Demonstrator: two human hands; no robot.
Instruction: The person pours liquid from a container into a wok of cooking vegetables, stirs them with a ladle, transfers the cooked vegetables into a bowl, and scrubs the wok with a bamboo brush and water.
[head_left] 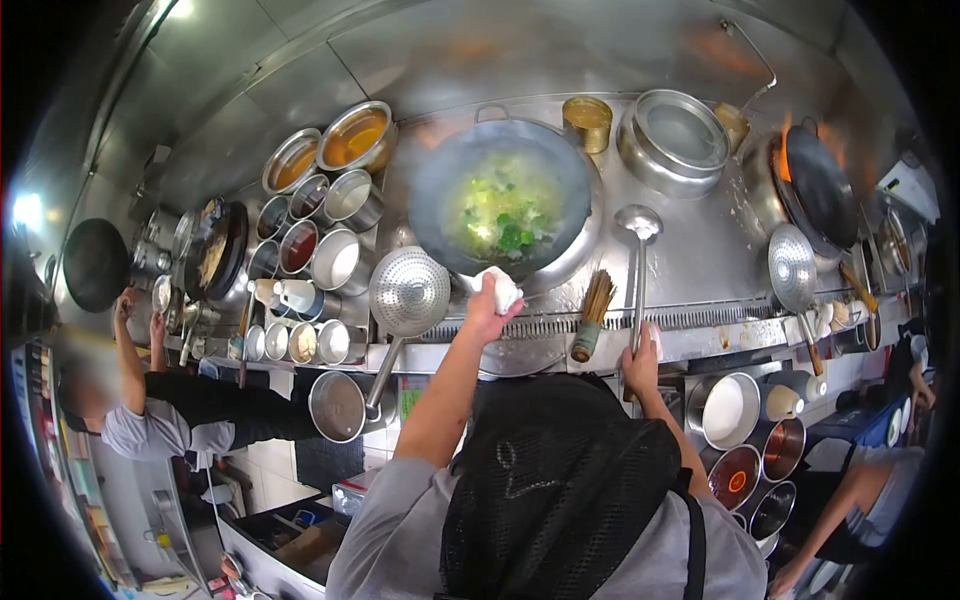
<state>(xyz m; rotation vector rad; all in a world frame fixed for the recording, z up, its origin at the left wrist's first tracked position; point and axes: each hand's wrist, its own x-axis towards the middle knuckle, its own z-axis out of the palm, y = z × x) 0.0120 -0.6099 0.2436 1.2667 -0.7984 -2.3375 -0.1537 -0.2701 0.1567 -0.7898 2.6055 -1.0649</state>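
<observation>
A large wok [433, 200] sits over the burner with steaming green vegetables [505, 208] in it. At its near rim my left hand [490, 310] is closed on a folded white cloth [503, 288], which covers the spot where the wok's handle would be. My right hand [641, 362] is wrapped round the handle of a long ladle [639, 222]. The ladle's bowl rests up on the steel stovetop, right of the wok, with some whitish stuff in it. Between my hands a bamboo brush [594, 315] lies on the stove's front edge. A perforated skimmer [410, 292] lies left of my left hand.
Steel pots of seasonings [336, 258] and bowls of amber liquid [356, 138] crowd the left. A wide pot [675, 140] and a tin can [587, 124] stand behind. Flames rise beside another wok [818, 185] at right. Co-workers stand at left [165, 420] and right [850, 500].
</observation>
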